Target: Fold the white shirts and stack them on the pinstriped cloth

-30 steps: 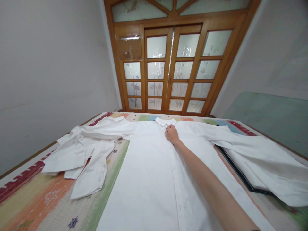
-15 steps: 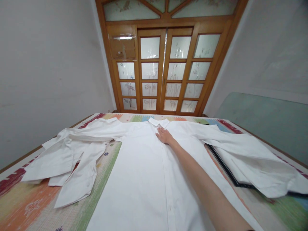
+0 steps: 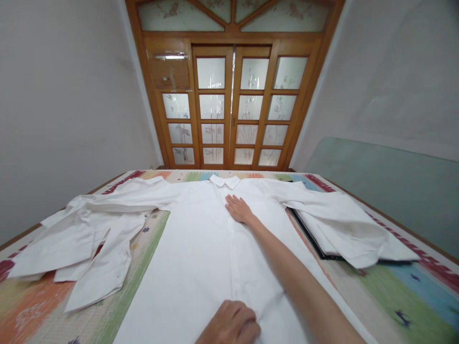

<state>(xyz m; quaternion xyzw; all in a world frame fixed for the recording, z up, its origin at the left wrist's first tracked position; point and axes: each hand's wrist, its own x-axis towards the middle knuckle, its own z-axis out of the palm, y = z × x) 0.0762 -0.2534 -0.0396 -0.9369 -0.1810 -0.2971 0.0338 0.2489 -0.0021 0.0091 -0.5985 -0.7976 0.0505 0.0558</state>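
A white collared button-front shirt (image 3: 186, 258) lies front up, sleeves spread, its collar (image 3: 224, 181) at the far end. My right hand (image 3: 238, 209) rests flat on the button strip just below the collar, fingers stretched out. Near the bottom of the view, my left hand (image 3: 231, 325) has its fingers curled together at the shirt front beside the button strip (image 3: 233, 263). Creases run from the fingers across the cloth, so it appears to grip the shirt; the fingertips themselves are hidden.
The shirt lies on a bed or table with a patterned cover (image 3: 398, 286). White cloth pieces (image 3: 103, 272) lie by the left sleeve; a white-and-black folded stack (image 3: 315, 234) sits under the right sleeve. A pale green panel (image 3: 387, 191) leans at right; wooden glazed doors (image 3: 229, 107) stand behind.
My left hand has come into view at the bottom and closed on the shirt front. My right hand has slid slightly down from the collar. The view has shifted right.
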